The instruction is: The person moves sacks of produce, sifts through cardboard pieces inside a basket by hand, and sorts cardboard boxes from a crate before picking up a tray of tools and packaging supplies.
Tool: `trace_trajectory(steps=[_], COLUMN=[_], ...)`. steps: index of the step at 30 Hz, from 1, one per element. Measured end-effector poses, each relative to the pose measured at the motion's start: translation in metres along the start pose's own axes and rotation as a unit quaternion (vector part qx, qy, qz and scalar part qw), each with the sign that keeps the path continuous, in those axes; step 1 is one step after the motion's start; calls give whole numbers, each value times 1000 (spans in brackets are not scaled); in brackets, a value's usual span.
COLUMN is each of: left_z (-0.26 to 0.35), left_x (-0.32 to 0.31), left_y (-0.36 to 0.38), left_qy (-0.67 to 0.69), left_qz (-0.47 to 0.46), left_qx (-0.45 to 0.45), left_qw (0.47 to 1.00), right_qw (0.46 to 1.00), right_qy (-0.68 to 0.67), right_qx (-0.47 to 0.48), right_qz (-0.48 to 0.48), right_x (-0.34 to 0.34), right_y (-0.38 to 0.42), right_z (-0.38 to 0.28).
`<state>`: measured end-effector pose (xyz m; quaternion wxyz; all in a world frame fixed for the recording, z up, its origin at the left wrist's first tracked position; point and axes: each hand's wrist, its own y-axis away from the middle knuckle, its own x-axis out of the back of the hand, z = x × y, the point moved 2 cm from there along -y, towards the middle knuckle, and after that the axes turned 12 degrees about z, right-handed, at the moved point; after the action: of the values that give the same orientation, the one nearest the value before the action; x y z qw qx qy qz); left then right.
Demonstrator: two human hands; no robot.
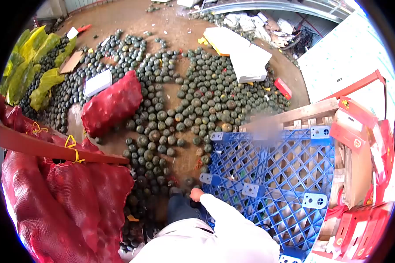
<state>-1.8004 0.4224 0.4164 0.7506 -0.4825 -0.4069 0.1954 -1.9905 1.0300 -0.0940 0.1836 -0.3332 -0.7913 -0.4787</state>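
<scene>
My right hand (pixel 196 194) reaches forward out of a white sleeve (pixel 232 228). Its fingers are curled at the left edge of a blue plastic lattice pallet (pixel 276 175). It is too small in view to tell whether it grips that edge. Just left of the hand is my leg in dark trousers (pixel 180 209). Several dark green round squashes (pixel 197 96) cover the brown ground ahead. My left hand is out of view.
Red mesh sacks (pixel 70 206) are piled at the left behind a red bar (pixel 52 150), and another sack (pixel 112 103) lies among the squashes. White foam boxes (pixel 245 61) sit beyond them, yellow-green sacks (pixel 28 65) at the far left, and red cartons (pixel 360 166) with wooden boards at the right.
</scene>
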Motion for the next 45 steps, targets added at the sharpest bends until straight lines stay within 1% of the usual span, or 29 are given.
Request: trace_trajectory(steps=[3, 7, 8, 12, 13, 15, 18, 19, 20, 21, 22, 23, 25, 26, 27, 29, 30, 31, 32, 34, 35, 36, 37, 38, 39, 40, 41, 43, 45], left_z=[-10, -30, -37, -60, -61, -32, -56, -22, -3, 9, 19, 17, -3, -25, -56, -117, -151, -186, -223, -296, -327, -353, -381, -388, -397, -401, -399, -396, -399], left_x=[7, 20, 26, 51, 53, 70, 57, 75, 95, 101, 108, 112, 122, 132, 146, 184, 205, 228, 245, 298, 330, 366, 399, 449, 483, 516, 542, 576, 591], left_y=[-4, -8, -9, -25, -30, -31, -15, -16, -19, -22, -18, -17, 7, 28, 60, 133, 169, 205, 247, 324, 362, 381, 431, 419, 458, 471, 477, 492, 478], left_qy=[28, 87, 105, 221, 222, 99, 93, 168, 161, 185, 228, 263, 352, 393, 424, 453, 432, 423, 335, 149, 70, -41, -115, -164, -227, -234, -258, -339, -323], left_qz=[-4, -21, -27, -66, -71, -15, 5, 1, 40, 48, 44, 33, -6, -35, -69, -136, -140, -144, -253, -315, -332, -400, -404, -430, -366, -326, -215, -110, -114], left_qx=[18, 54, 68, 178, 171, 35, -114, -58, -94, -115, -134, -149, -171, -178, -172, -105, -21, 50, 95, 273, 360, 467, 507, 562, 550, 606, 625, 624, 696], left_qw=[999, 995, 992, 957, 957, 994, 989, 984, 982, 975, 963, 953, 920, 901, 886, 875, 891, 893, 903, 897, 869, 787, 753, 688, 716, 687, 704, 695, 631], right_qw=[987, 989, 984, 983, 982, 982, 966, 959, 971, 883, 950, 728, 689, 807, 847, 911, 957, 938, 917, 884, 837, 833, 795, 752, 772, 790, 783, 768, 739], right_qy=[-97, -111, -114, -12, -20, 9, 5, 36, 6, 214, 207, 509, 503, 324, 255, 155, 22, 59, 87, 114, 129, 170, 195, 216, 225, 234, 237, 242, 276], right_qx=[-73, -20, 7, 119, 120, 158, 213, 246, 207, 402, 220, 460, 514, 476, 434, 303, 182, 226, 263, 311, 419, 403, 454, 505, 452, 400, 404, 410, 435], right_qz=[106, 99, 135, 141, 142, 108, 146, 139, 121, 113, 74, -21, -90, -130, -170, -231, -223, -257, -287, -330, -328, -339, -351, -364, -385, -402, -408, -427, -433], right_x=[9, 20, 2, -8, -16, -27, -51, -65, -77, -99, -103, -145, -195, -219, -244, -287, -306, -325, -344, -390, -406, -425, -438, -459, -473, -477, -483, -501, -531], right_y=[-10, -13, -25, -14, -12, -4, 14, 13, 29, 28, 63, 59, 75, 75, 72, 67, 92, 106, 119, 111, 117, 112, 115, 124, 141, 166, 187, 221, 230], right_z=[-29, -88, -90, -142, -151, -169, -191, -196, -204, -204, -236, -230, -246, -257, -271, -286, -318, -346, -362, -369, -380, -392, -407, -424, -444, -467, -484, -509, -519])
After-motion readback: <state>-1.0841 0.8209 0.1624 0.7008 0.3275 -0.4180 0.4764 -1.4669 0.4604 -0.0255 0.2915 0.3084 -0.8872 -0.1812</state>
